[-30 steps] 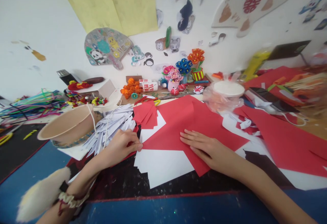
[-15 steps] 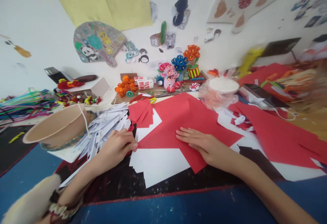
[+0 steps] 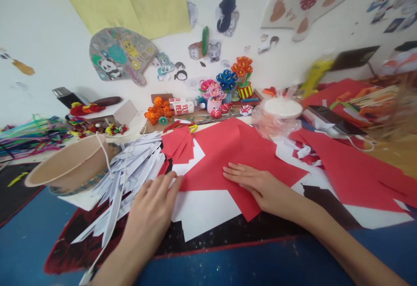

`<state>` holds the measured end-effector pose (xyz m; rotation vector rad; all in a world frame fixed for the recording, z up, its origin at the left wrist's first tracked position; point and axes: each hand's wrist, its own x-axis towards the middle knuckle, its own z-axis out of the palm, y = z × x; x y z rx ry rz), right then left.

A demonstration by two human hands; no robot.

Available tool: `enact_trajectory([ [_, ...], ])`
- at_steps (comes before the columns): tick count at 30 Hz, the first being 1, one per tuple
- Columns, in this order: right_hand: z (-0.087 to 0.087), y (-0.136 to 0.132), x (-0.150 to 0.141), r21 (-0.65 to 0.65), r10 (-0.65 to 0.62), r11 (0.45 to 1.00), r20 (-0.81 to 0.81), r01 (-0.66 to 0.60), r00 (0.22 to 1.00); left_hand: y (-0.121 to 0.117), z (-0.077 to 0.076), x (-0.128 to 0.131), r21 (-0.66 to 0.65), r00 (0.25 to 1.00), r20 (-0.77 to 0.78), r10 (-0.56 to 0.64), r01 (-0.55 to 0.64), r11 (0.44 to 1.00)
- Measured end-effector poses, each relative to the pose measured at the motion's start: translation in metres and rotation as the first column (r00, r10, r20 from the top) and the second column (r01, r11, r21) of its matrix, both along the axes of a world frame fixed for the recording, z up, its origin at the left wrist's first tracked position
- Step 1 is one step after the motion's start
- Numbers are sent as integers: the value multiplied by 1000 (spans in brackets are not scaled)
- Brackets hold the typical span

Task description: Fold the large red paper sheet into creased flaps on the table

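A large sheet of red paper (image 3: 218, 171) lies over white paper (image 3: 205, 214) on a dark mat. My right hand (image 3: 260, 186) rests flat on its middle, fingers stretched out to the left. At the paper's left corner is my left hand (image 3: 154, 203), with fingers extended and a little bent, the thumb slightly apart and the tips touching or just beside the edge. Cut red pieces (image 3: 178, 144) lie just beyond the left fingertips. A pile of folded white paper strips (image 3: 140, 160) spreads to the left of that hand.
A beige bowl (image 3: 70, 160) stands at the left, and a white cable (image 3: 122, 194) runs across the strips. More red paper (image 3: 352, 173) lies on the right. Behind are a white-lidded tub (image 3: 282, 108), yellow-handled scissors (image 3: 193, 128) and pipe-cleaner flowers (image 3: 213, 92).
My left hand has turned and come nearer to me, its fingers going from a pinch at the red paper's left corner to stretched forward. My right hand stays in place.
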<state>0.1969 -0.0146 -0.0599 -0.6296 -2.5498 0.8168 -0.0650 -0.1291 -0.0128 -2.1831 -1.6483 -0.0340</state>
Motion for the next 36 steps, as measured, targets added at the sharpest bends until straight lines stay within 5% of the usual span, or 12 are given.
enact_trajectory([
  [4, 0, 0, 0, 25, 7, 1000, 16, -8, 1000, -8, -17, 34, -8, 981, -17, -193, 192, 981],
  [9, 1, 1, -1, 32, 18, 999, 15, -18, 1000, 2, -31, 56, -36, 974, 91, -208, 212, 977],
  [36, 8, 4, 4, -97, 11, 995, 35, -8, 999, 4, -29, 54, -72, 970, 145, -193, 205, 976],
])
